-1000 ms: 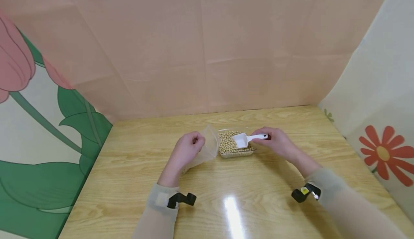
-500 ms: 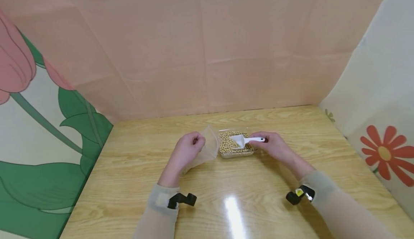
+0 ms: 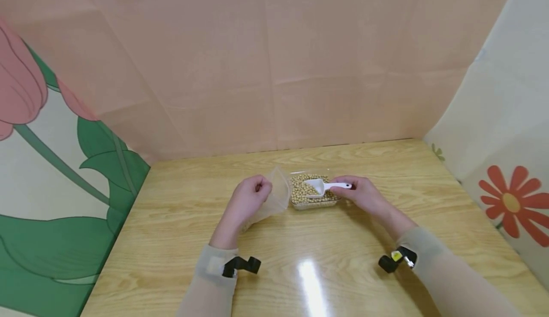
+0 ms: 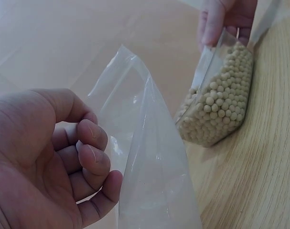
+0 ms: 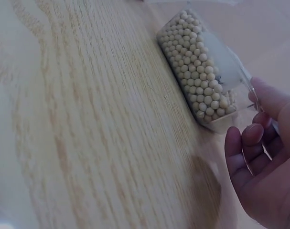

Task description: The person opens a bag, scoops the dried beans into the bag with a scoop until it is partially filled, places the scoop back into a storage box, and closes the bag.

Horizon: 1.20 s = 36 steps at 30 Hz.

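Note:
My left hand (image 3: 249,198) pinches the rim of a clear plastic bag (image 4: 156,176), whose mouth gapes toward the container. In the head view the bag (image 3: 274,202) stands just left of a clear rectangular container (image 3: 315,206) filled with pale round soybeans (image 3: 300,189). A white scoop (image 3: 317,187) lies partly sunk in the beans, some of them in its bowl. My right hand (image 3: 362,193) grips the scoop's handle at the container's right side. The right wrist view shows the soybeans (image 5: 197,71) through the container wall and my right hand (image 5: 269,143) at its end.
A wooden table (image 3: 171,236) carries everything, with a bright light reflection near the front. Behind it hangs a pinkish cloth (image 3: 274,69). Flower-patterned panels stand at the left and right sides.
My right hand has moved slightly left and pushed the scoop into the soybeans, so beans now lie in its bowl. The left hand and bag have barely moved.

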{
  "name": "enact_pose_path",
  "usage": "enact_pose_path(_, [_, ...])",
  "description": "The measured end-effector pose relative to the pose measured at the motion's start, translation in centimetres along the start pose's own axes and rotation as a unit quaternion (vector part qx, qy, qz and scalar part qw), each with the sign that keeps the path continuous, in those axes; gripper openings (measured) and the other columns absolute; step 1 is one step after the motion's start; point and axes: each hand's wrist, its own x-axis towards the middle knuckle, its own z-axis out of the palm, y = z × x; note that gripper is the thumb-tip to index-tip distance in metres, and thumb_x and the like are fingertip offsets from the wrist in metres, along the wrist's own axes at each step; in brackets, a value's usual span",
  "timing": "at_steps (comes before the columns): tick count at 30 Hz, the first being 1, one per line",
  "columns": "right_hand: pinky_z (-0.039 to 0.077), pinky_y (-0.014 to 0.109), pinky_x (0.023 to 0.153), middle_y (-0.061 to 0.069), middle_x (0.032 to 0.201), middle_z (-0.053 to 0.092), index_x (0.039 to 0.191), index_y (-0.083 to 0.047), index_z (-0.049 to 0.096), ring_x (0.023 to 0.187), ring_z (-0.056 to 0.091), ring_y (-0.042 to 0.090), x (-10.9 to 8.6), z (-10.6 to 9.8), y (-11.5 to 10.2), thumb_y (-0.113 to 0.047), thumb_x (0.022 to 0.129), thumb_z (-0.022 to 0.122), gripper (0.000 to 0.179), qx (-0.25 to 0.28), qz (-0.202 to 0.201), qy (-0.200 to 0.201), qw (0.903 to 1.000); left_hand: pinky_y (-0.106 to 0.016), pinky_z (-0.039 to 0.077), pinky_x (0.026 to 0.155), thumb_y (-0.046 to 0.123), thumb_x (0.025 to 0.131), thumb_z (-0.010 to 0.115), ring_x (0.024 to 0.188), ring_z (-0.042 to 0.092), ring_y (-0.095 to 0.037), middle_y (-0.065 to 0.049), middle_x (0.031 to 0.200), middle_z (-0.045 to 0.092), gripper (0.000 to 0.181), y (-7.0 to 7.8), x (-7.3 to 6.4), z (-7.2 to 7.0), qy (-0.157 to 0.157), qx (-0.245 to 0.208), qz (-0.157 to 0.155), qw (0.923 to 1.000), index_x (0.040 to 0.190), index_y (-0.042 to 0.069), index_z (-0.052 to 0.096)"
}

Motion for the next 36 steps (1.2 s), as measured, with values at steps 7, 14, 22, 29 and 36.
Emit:
enact_pose_path(7, [0.049, 0.034, 0.066, 0.010, 0.100, 0.071, 0.121, -0.016, 0.072, 0.084, 0.060, 0.025, -0.2, 0.1, 0.7, -0.042, 0.088, 0.076, 0.042, 0.028, 0.001, 0.010, 0.9996, -0.031, 0.037, 0.053, 0.026, 0.100, 0.054, 0.055, 0.041, -0.015, 0.000, 0.067, 0.050, 0.025, 0.0, 0.0, 0.1, 0.001, 0.004, 0.001, 1.0000, 0.079, 0.015, 0.060])
enact_pose_path(14, [0.052, 0.034, 0.076, 0.009, 0.108, 0.072, 0.126, -0.011, 0.069, 0.093, 0.065, 0.019, -0.6, -0.1, 1.1, -0.038, 0.088, 0.078, 0.047, 0.087, 0.016, 0.014, 0.9959, -0.032, 0.037, 0.053, 0.026, 0.100, 0.054, 0.054, 0.041, -0.016, 0.000, 0.066, 0.051, 0.025, 0.0, -0.1, 0.1, 0.001, 0.007, 0.004, 1.0000, 0.079, 0.015, 0.060])
enact_pose_path(22, [0.053, 0.034, 0.072, 0.014, 0.107, 0.070, 0.126, -0.008, 0.067, 0.091, 0.067, 0.025, -1.2, -0.7, 0.5, -0.033, 0.089, 0.077, 0.046, 0.117, 0.010, 0.018, 0.9929, -0.032, 0.037, 0.053, 0.026, 0.101, 0.054, 0.054, 0.041, -0.015, 0.000, 0.066, 0.051, 0.026, 0.0, -0.1, 0.2, 0.001, 0.008, 0.009, 0.9999, 0.078, 0.015, 0.059])
enact_pose_path(29, [0.050, 0.050, 0.093, 0.018, 0.121, 0.064, 0.130, -0.008, 0.065, 0.098, 0.067, 0.027, -2.0, -1.2, -1.0, -0.037, 0.093, 0.072, 0.047, 0.108, 0.002, 0.015, 0.9940, -0.031, 0.037, 0.051, 0.029, 0.100, 0.053, 0.053, 0.041, -0.015, 0.000, 0.067, 0.053, 0.026, -0.2, -0.1, 0.3, -0.004, 0.006, -0.003, 1.0000, 0.078, 0.017, 0.060])
enact_pose_path(36, [0.049, 0.047, 0.096, 0.019, 0.124, 0.064, 0.130, -0.006, 0.064, 0.104, 0.065, 0.033, -2.3, -1.4, -2.9, -0.037, 0.095, 0.070, 0.047, 0.098, -0.018, 0.012, 0.9950, -0.032, 0.037, 0.052, 0.029, 0.100, 0.053, 0.053, 0.040, -0.015, 0.000, 0.067, 0.053, 0.026, -0.3, 0.0, 0.4, -0.006, 0.012, 0.001, 0.9999, 0.077, 0.017, 0.059])
